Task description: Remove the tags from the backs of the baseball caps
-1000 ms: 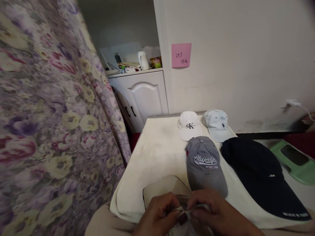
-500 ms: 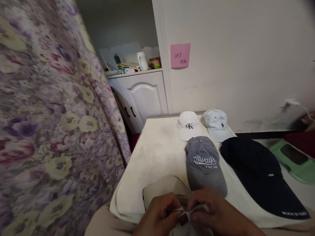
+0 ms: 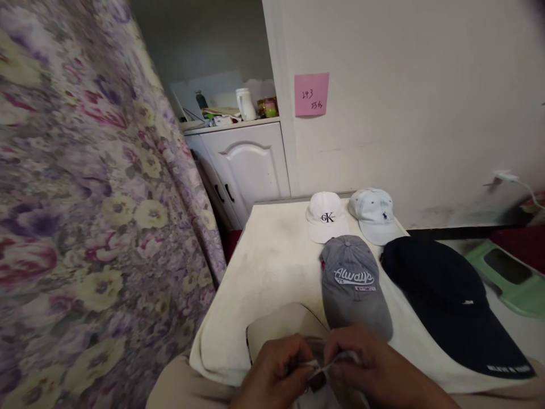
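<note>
At the near edge of the table lies a beige cap [image 3: 286, 325], its brim pointing away from me and its inside partly hidden by my hands. My left hand [image 3: 276, 366] pinches one end of the cap's back strap, beside a brown patch. Close against it, my right hand [image 3: 361, 358] pinches the strap's other end. The two ends meet between my fingertips; whether they are joined I cannot tell. Just beyond my right hand sits a grey cap [image 3: 355, 284] with "Always" lettering.
A white cap [image 3: 327, 218] and a pale blue cap [image 3: 374, 216] stand at the table's back. A large navy cap [image 3: 443, 295] lies along the right edge. The table [image 3: 255, 267] has a cream cover. A floral curtain [image 3: 106, 227] hangs left; a green stool [image 3: 506, 278] stands right.
My fingers have shifted slightly on the strap, and its ends show a little more between my fingertips. The other caps stay where they were.
</note>
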`<control>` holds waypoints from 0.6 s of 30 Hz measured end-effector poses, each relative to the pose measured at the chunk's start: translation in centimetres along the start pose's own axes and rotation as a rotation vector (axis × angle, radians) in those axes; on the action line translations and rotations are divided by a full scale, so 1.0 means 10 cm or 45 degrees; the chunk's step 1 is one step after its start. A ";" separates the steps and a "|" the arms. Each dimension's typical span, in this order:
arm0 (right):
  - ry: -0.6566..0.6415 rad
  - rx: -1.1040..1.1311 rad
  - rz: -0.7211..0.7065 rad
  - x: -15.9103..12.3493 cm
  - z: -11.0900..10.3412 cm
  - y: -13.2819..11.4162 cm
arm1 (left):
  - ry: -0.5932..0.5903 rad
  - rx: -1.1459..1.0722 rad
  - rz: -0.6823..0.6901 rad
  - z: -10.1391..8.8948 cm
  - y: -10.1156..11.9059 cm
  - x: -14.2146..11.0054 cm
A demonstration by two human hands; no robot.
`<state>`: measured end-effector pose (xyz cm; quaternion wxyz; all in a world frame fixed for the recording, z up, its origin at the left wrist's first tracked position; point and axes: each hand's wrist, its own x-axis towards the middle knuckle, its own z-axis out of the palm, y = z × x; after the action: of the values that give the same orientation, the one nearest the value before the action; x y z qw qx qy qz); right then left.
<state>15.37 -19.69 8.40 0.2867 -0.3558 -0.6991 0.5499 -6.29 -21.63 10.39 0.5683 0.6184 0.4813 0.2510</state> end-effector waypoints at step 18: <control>-0.008 -0.043 -0.044 0.02 -0.02 -0.04 | 0.004 0.021 -0.008 0.00 -0.04 0.00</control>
<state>15.38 -19.45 8.84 0.2878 -0.3467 -0.7153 0.5341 -6.41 -21.67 10.05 0.5633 0.6212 0.4860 0.2462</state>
